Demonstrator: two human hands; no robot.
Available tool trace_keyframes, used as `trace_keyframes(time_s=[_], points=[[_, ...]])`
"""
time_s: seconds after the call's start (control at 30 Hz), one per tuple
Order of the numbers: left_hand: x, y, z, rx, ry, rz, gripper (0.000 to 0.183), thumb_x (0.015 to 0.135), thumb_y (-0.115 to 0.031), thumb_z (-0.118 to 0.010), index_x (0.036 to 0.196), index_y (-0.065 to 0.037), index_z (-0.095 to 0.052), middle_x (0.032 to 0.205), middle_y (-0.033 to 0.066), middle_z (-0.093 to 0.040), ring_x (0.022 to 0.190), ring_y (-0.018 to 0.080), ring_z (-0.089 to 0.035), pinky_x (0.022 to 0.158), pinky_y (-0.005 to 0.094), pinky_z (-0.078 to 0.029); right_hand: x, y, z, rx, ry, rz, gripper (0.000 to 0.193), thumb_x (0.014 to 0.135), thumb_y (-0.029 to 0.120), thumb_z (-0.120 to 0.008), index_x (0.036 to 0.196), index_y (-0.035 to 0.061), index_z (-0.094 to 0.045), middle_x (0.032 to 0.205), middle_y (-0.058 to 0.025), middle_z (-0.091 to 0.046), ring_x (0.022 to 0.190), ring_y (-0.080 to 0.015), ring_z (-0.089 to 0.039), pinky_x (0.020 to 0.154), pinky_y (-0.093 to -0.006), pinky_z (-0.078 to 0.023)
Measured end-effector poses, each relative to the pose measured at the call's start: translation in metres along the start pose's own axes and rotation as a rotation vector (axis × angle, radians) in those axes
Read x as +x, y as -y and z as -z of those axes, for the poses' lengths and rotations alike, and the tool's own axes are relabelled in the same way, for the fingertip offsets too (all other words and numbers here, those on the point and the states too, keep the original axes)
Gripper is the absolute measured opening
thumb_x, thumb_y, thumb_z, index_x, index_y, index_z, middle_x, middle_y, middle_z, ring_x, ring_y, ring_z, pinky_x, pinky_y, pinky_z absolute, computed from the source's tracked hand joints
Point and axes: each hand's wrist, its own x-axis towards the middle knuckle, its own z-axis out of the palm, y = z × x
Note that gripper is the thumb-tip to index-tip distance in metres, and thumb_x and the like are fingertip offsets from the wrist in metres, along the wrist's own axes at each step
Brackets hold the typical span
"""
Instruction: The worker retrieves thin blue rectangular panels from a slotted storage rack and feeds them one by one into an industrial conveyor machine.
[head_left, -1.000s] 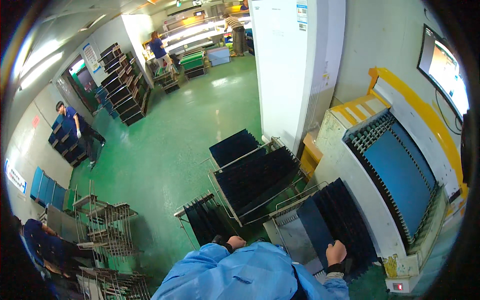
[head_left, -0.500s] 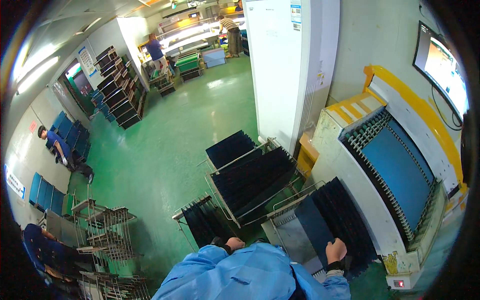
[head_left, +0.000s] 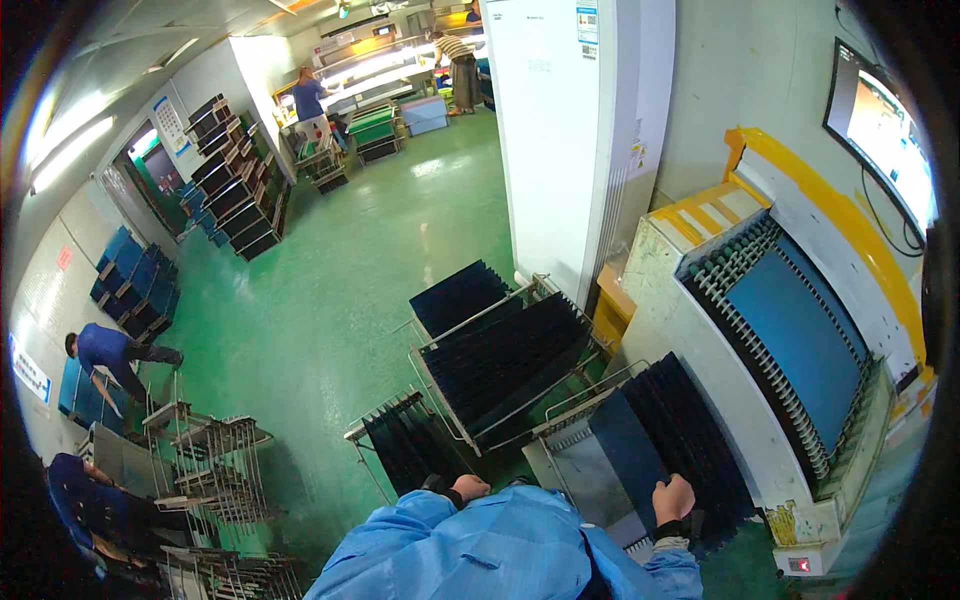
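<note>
My right hand is closed at the near edge of a flat dark blue panel, which leans in a metal rack at the lower right. Beside it, several more dark panels stand packed upright in the same rack. My left hand is held close in front of my body, its fingers curled. Anything inside those fingers is hidden. Just beyond that hand, dark panels hang in a smaller rack.
Ahead stands a wire rack of dark panels. To the right is a machine with a roller-edged bed and a blue panel on it. A tall white cabinet rises behind. Metal racks and two people are at left.
My hands and the dark blue panel stay in place. At the left, a person in dark blue has come nearer and bent down by the blue stack along the wall.
</note>
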Motion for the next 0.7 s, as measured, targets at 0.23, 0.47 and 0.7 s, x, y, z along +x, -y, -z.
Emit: trace_keyframes(time_s=[0.23, 0.47, 0.7], points=[[-0.0028, -0.0057, 0.0021, 0.051, 0.015, 0.005, 0.036, 0.069, -0.041, -0.063, 0.082, -0.008, -0.071, 0.081, 0.0094, -0.068, 0.080, 0.0237, -0.064, 0.076, 0.0321, -0.050, 0.0012, -0.0040, -0.0046, 0.009, -0.029, 0.023, 0.025, 0.068, 0.021, -0.068, 0.085, 0.0018, -0.066, 0.085, -0.0191, -0.065, 0.081, -0.0347, -0.063, 0.071, -0.0425, -0.049], [-0.0026, -0.0057, 0.0006, 0.069, 0.004, 0.001, 0.038, 0.070, -0.041, -0.062, 0.086, -0.007, -0.070, 0.085, 0.0115, -0.068, 0.083, 0.0259, -0.064, 0.078, 0.0335, -0.050, 0.0020, -0.0048, -0.0057, 0.001, -0.006, 0.012, 0.025, 0.068, 0.021, -0.068, 0.084, 0.0018, -0.066, 0.084, -0.0198, -0.065, 0.081, -0.0351, -0.063, 0.071, -0.0431, -0.049], [0.0012, -0.0011, -0.0010, 0.053, 0.016, -0.003, 0.036, 0.071, -0.039, -0.062, 0.084, -0.007, -0.070, 0.082, 0.0097, -0.068, 0.081, 0.0243, -0.064, 0.077, 0.0327, -0.050, 0.0012, -0.0020, -0.0016, -0.004, -0.010, 0.016, 0.025, 0.068, 0.021, -0.070, 0.083, 0.0017, -0.065, 0.083, -0.0195, -0.065, 0.081, -0.0353, -0.063, 0.070, -0.0430, -0.049]])
